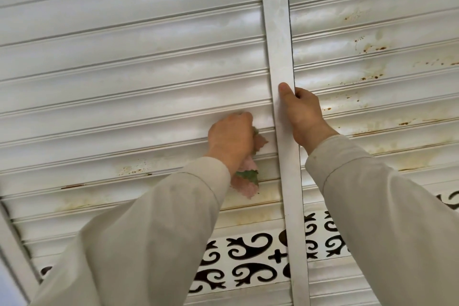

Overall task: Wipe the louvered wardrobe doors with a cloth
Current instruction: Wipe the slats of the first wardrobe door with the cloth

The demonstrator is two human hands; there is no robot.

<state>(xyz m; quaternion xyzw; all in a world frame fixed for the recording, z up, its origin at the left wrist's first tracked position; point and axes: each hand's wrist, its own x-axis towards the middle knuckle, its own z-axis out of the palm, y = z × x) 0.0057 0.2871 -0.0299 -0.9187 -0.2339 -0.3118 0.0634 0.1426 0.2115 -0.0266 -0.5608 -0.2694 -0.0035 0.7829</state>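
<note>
My left hand (229,140) bunches cloth (247,179) against slat of left door (124,87); pink, soft, green patch, tail hanging below wrist. My right hand (301,117) grips flat stile (282,57), thumb on front, fingers curled behind edge. Slats white, glossy, ridged. Right door (372,32) rust-speckled. Black scroll fretwork panel (246,263) below. Beige sleeves (149,243).
</note>
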